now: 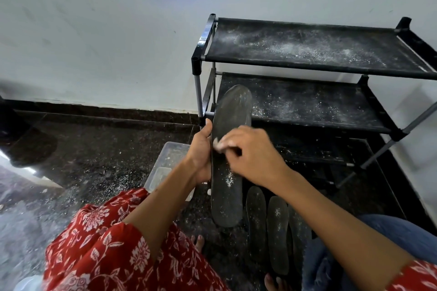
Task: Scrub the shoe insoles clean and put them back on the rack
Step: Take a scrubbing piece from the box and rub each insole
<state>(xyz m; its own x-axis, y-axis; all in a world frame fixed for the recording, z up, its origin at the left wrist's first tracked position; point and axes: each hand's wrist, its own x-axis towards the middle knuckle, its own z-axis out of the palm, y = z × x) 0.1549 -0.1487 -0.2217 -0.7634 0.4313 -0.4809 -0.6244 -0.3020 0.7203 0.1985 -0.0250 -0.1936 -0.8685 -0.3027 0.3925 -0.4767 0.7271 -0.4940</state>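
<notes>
A long dark insole [230, 116] is held upright in front of me, its surface dusted with white specks. My left hand [201, 151] grips its left edge at mid-length. My right hand [250, 153] pinches a small pale scrubbing piece [216, 143] and presses it against the insole's face. Three more dark insoles [276, 231] lie side by side on the floor below, also dotted with white. The black shoe rack [307, 66] stands behind, its two fabric shelves covered with white powder and holding nothing.
A clear plastic tub [165, 165] sits on the dark speckled floor just left of my left wrist. White powder is scattered over the floor. A white wall runs behind the rack. My knees in red floral cloth and blue fabric [378, 243] fill the foreground.
</notes>
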